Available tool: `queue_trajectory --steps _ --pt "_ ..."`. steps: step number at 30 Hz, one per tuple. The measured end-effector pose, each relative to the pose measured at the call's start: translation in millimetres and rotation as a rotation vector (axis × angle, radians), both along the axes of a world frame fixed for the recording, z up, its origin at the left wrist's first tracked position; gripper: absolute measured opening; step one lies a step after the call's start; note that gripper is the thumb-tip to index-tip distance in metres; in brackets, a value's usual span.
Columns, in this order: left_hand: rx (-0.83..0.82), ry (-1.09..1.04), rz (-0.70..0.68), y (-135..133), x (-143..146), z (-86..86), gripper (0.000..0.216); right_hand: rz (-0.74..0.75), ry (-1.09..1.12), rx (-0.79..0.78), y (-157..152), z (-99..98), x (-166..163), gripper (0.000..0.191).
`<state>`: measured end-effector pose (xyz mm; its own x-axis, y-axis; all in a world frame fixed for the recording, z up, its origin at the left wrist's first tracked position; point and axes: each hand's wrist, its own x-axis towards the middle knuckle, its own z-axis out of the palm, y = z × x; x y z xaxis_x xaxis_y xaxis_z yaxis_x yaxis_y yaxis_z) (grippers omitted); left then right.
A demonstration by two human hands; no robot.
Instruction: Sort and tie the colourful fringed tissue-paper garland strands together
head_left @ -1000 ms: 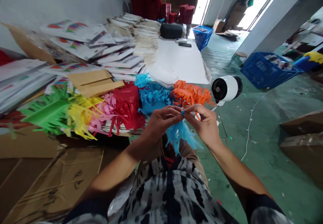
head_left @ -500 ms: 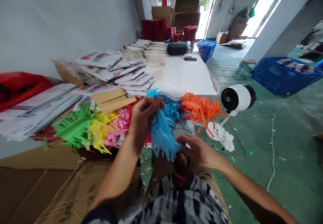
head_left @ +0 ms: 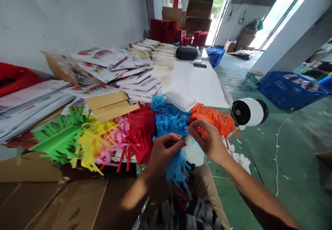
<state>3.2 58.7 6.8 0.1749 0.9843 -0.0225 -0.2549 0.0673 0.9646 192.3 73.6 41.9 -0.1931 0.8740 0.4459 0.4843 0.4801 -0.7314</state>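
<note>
A blue fringed paper tassel (head_left: 177, 171) hangs over my lap, its cut strips pointing down. My left hand (head_left: 164, 152) pinches its upper end between thumb and fingertips. Just up and to the right, my right hand (head_left: 209, 140) has thumb and fingers pressed together; whatever is between them is too small to make out. Behind my hands lies a pile of blue fringed paper (head_left: 171, 119), with orange fringed paper (head_left: 212, 117) to its right. Red fringed paper (head_left: 140, 130) lies left of the blue, followed by pink (head_left: 121, 130), yellow (head_left: 92, 142) and green fringed paper (head_left: 58, 135).
A white pouch-like item (head_left: 181, 99) lies behind the blue pile. Brown cardboard pieces (head_left: 109, 106) and stacked printed sheets (head_left: 140, 81) are to the left. A white-and-black fan (head_left: 250, 112) stands at the right. A cardboard box (head_left: 70, 202) is at lower left.
My left hand has come down and to the right, lowering the tassel towards my lap. My right hand has moved up from the strips to near the tassel's top. The view has shifted.
</note>
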Motion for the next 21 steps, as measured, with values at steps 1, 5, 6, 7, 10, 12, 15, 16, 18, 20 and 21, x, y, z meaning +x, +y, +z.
queue_trajectory --steps 1,5,6,7,10,12,15,16,18,20,21 --pt "-0.009 -0.005 0.011 4 -3 -3.0 0.028 0.071 -0.013 -0.053 8 -0.5 -3 0.015" --pt "-0.047 -0.032 0.039 26 -12 -10.4 0.029 0.234 -0.064 -0.128 41 -3.1 -22 0.023" --pt "-0.054 -0.035 0.052 31 -14 -12.1 0.029 0.216 -0.078 -0.113 52 -4.2 -26 0.026" --pt "-0.057 -0.038 0.072 36 -16 -14.0 0.028 0.169 -0.105 -0.093 66 -5.4 -29 0.029" --pt "-0.065 -0.029 0.121 46 -21 -21.5 0.027 -0.114 -0.34 -0.064 123 -10.3 -28 0.03" --pt "-0.065 -0.01 0.113 46 -23 -26.9 0.026 -0.29 -0.662 -0.101 166 -15.9 -20 0.031" --pt "-0.031 0.045 0.091 43 -25 -32.8 0.025 -0.333 -0.806 -0.184 215 -29.0 -9 0.027" --pt "-0.018 0.061 0.09 42 -25 -33.5 0.024 -0.334 -0.824 -0.203 224 -33.9 -7 0.027" --pt "0.009 0.081 0.093 40 -25 -33.2 0.023 -0.335 -0.856 -0.226 233 -42.1 -6 0.022" --pt "0.045 0.1 0.108 40 -25 -30.6 0.023 -0.341 -0.858 -0.221 232 -46.0 -7 0.021" --pt "0.067 0.108 0.12 39 -25 -28.8 0.024 -0.345 -0.845 -0.208 229 -46.0 -7 0.021"
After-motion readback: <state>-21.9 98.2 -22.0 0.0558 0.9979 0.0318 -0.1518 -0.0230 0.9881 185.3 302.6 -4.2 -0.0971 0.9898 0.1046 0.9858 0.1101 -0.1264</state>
